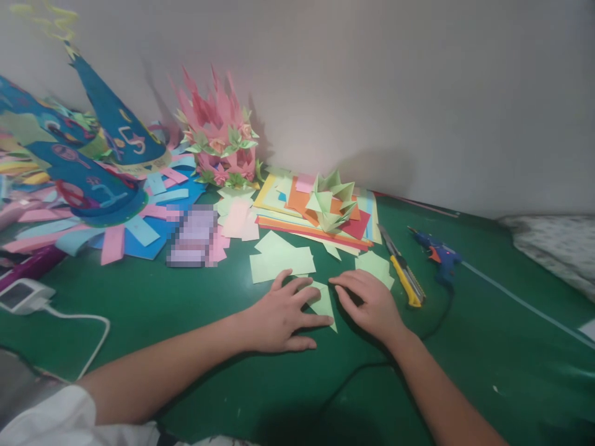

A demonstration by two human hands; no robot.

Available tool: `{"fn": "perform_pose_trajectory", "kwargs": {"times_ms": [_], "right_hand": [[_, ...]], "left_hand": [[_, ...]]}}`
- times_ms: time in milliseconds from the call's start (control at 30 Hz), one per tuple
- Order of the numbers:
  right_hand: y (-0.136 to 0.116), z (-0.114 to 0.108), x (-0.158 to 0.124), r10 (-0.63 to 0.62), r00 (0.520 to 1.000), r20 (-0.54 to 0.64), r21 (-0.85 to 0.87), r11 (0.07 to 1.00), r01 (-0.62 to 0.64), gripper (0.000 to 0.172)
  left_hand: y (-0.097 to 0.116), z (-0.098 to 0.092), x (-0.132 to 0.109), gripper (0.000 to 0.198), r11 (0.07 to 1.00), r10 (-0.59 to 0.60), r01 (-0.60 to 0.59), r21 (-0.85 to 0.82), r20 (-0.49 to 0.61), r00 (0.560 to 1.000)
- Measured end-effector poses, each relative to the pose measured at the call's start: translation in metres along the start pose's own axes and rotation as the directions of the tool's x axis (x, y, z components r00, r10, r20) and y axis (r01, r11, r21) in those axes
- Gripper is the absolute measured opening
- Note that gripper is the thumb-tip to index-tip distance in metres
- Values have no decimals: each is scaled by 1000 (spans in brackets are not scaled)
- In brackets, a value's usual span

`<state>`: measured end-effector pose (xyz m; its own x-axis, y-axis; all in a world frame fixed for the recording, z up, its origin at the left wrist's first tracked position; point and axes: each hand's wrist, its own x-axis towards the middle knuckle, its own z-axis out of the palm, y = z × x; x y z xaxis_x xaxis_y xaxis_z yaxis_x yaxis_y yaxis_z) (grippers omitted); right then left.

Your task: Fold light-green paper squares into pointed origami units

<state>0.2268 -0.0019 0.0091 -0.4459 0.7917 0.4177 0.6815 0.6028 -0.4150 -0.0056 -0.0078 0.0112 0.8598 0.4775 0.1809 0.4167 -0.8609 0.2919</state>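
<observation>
- Hands first: our left hand point(283, 313) lies flat, palm down, fingers spread and slack, pressing on a small green paper piece point(324, 302) near the middle of the green table point(186, 300).
- Our right hand point(369, 303) is also palm down and unclenched, just right of the left. Its fingertips reach toward the far edge of the green paper piece and seem to touch it, though the angle makes that hard to judge.
- We grip nothing with either hand. The green paper piece lies on the table between and partly under our fingers, its pointed corner sticking out on the near side.
- Just beyond the left hand lie loose green sheets point(281, 260), flat and overlapping. Another green scrap point(374, 265) lies just beyond the right hand.
- Right of the right hand we see a yellow knife point(403, 272), lying lengthwise from near to far. Further right is a blue glue gun point(439, 254), and a dark cord curves back from it toward the near edge.
- Far from us, by the wall, a stack of coloured paper point(288, 207) carries a folded green flower point(332, 201).
- Left of the stack stands a pink paper crown point(218, 133). Further left, blue cones point(116, 118) stand over pink and blue strips.
- At the near left a white box point(23, 294) with a white cable rests on the table.
</observation>
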Motion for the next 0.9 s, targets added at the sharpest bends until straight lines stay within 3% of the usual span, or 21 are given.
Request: {"fn": "perform_pose_trajectory", "kwargs": {"times_ms": [100,233,333,467,633,900], "right_hand": [[-5,1,-1,-37,999,33,65,997,35,18],[-11,0,-1,-20,985,172,107,994,2,29],[-11,-1,-3,-9,975,221,86,996,-10,43],[-7,-1,-3,-56,966,254,49,998,45,58],[-6,1,-1,-74,969,237,9,997,74,37],[-6,0,2,-129,942,309,-26,989,144,30]], "left_hand": [[1,1,0,47,1000,-21,21,15,-11,1000],[2,0,1,55,999,-40,41,16,-13,999],[1,-1,2,49,996,-85,84,-23,-31,996],[-4,-4,3,26,985,-162,158,-65,-60,985],[-11,-4,4,23,993,-107,106,-49,-39,993],[-12,3,3,25,996,-91,90,-22,-84,992]]}}
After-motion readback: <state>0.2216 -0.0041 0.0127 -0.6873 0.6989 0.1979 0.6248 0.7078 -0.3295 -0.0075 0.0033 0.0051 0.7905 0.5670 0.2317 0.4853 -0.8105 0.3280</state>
